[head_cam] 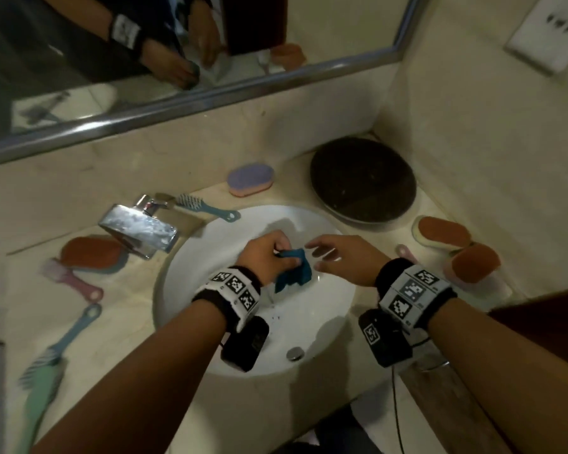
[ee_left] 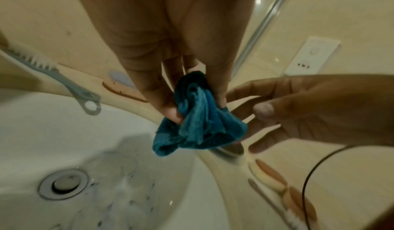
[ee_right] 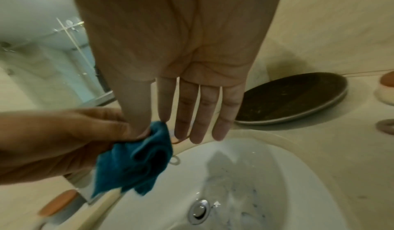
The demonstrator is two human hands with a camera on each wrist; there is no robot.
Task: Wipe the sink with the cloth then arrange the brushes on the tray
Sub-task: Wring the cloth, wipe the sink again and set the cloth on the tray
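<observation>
The small crumpled teal cloth hangs above the round white ceramic sink, bunched between the thumb and curled fingers of the left hand, which pinches it at its top so the loose folds dangle free of the basin. The right hand is beside it with fingers straight and spread, holding nothing, its fingertips just beside the cloth but, as far as the wrist views show, not gripping it. Wet streaks and dark specks lie on the basin floor around the metal drain plug, so I judge the wiping to be under way or barely begun rather than finished. The second half of the task looks untouched: the round dark tray in the corner of the beige stone counter carries no brush, and the brushes lie scattered around the sink — a blue-handled brush behind the basin by the chrome tap, a pink brush and a green brush on the left, and orange-backed scrubbers on the right. All of them are left to gather.
</observation>
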